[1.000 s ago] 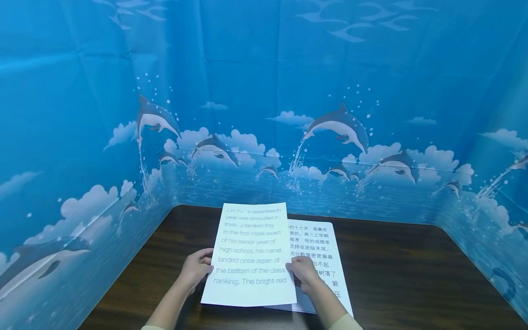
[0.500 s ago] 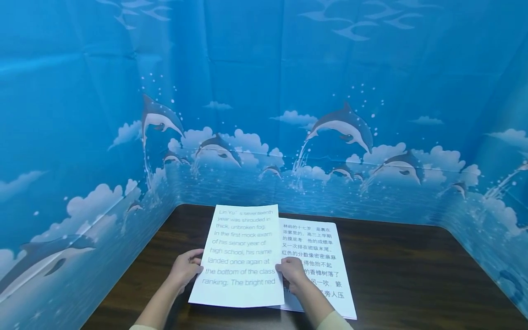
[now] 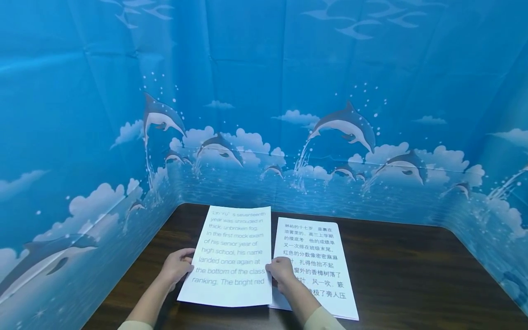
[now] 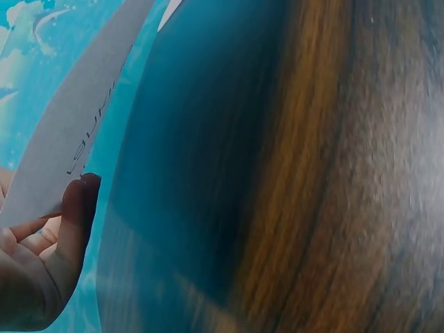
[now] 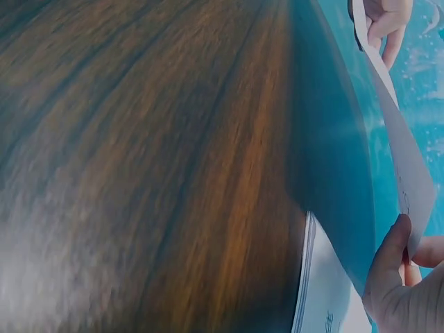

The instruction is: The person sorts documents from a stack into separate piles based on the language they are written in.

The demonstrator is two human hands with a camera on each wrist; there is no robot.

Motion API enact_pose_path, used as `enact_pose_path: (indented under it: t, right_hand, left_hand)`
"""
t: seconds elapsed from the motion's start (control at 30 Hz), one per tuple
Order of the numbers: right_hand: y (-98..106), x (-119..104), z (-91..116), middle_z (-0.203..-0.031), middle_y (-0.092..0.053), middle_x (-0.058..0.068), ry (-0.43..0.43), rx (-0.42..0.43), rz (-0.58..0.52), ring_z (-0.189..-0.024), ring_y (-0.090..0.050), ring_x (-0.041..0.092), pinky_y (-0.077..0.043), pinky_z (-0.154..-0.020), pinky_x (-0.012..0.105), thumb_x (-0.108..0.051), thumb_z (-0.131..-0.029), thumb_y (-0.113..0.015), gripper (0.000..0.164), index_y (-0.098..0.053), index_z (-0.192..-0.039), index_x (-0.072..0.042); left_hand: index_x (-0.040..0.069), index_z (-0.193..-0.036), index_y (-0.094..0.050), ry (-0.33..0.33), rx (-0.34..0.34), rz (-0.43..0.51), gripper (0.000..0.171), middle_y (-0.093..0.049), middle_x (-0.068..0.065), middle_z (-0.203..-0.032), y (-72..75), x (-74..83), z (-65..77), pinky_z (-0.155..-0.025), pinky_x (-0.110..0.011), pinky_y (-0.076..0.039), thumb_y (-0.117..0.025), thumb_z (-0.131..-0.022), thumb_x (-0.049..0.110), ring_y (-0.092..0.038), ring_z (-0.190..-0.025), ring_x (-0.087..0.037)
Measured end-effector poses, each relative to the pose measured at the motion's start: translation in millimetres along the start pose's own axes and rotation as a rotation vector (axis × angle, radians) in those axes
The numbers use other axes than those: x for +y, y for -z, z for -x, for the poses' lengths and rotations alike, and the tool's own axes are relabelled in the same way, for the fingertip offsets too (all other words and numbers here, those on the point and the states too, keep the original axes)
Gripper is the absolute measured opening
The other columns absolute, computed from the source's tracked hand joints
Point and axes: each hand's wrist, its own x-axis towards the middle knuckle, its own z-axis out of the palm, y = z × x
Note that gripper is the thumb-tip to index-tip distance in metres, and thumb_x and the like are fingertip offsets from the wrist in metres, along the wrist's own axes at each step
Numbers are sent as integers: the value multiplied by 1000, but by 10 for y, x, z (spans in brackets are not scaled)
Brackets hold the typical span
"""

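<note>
A white sheet of paper (image 3: 231,256) with large English print is held up by both hands, its text facing me. My left hand (image 3: 177,268) pinches its left edge low down, and my right hand (image 3: 283,272) pinches the right edge at a similar height. In the right wrist view the sheet (image 5: 411,163) is seen nearly edge-on, clear of the table and slightly bowed. A thin stack of paper (image 3: 315,261) with Chinese print lies flat just to the right. My right hand and forearm cover part of its left side.
The dark wood-grain table (image 3: 412,275) extends to the right of the stack. Behind and along both sides stands a blue curtain (image 3: 247,91) printed with dolphins and clouds, meeting the table's edges.
Both hands have carried the English sheet to the left. It overlapped the Chinese stack before, and more of that stack's print shows now.
</note>
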Motion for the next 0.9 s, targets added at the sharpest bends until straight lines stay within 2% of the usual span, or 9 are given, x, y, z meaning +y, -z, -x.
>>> enact_pose_path:
  t: [0.3, 0.53, 0.7, 0.9]
  right_hand:
    - [-122, 4, -20, -76, -49, 10, -4, 28, 46, -68, -50, 22, -43, -54, 29, -1, -78, -52, 9, -54, -85, 5]
    - [-196, 37, -35, -73, -49, 10, 5, 30, 78, -64, -51, 21, -44, -53, 29, 2, -76, -50, 7, -55, -81, 5]
    - [-233, 76, -41, -72, -49, 10, 7, 37, 87, -63, -51, 21, -44, -51, 29, 4, -75, -51, 5, -54, -79, 5]
    - [-256, 114, -54, -70, -48, 10, 37, 46, 114, -61, -50, 21, -42, -47, 26, 3, -75, -53, 2, -54, -73, 4]
  left_hand:
    - [-8, -120, -41, 21, 5, -24, 45, -55, -13, -79, 58, -46, -12, -48, -26, -43, -47, -76, -9, -55, -65, -21]
    - [-7, -120, -41, 49, 16, -60, 45, -57, -13, -83, 58, -174, -87, -53, -31, -45, -46, -76, -9, -55, -66, -21]
    - [-8, -120, -40, 44, 15, -73, 43, -58, -15, -85, 45, -280, -135, -54, -32, -45, -47, -77, -8, -56, -66, -20]
    - [-9, -119, -41, 37, 25, -87, 42, -58, -17, -86, 29, -317, -162, -54, -33, -45, -48, -78, -8, -56, -66, -21]
